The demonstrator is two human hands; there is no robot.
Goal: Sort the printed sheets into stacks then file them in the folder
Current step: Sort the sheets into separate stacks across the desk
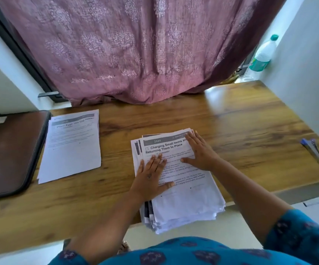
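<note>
**Entry: unsorted sheets under both hands, sorting barely begun**

Main pile [176, 180]: a thick, ragged stack of printed sheets at the near edge of the wooden counter [241, 131], its lower end overhanging the edge. Top sheet headed "Charging Small Items and Returning Them to Place". Left hand [151, 178] lies flat on the lower left of the pile, right hand [200, 152] flat on the upper right; each grip is released, fingers straight, pressing rather than grasping. Likely purpose: to steady the loose pile and read the top heading before taking a sheet off

Sorted stack [70, 146]: well apart to the left, headed "Place Eggs into Egg Holder", probably the first category set out. It lies just beside the folder, so filing needs only a short move

Folder [11, 152]: brown, zipped case at the far left; it appears closed

Other items: pen [312, 148] near the right edge, bottle [263, 54] on the sill behind, pink curtain [135, 44] at the back

Not determinable: how many sheets either stack holds; headings below the top sheet; body text, too small; the folder's left part, cut off by the frame; the words under the right hand
</note>
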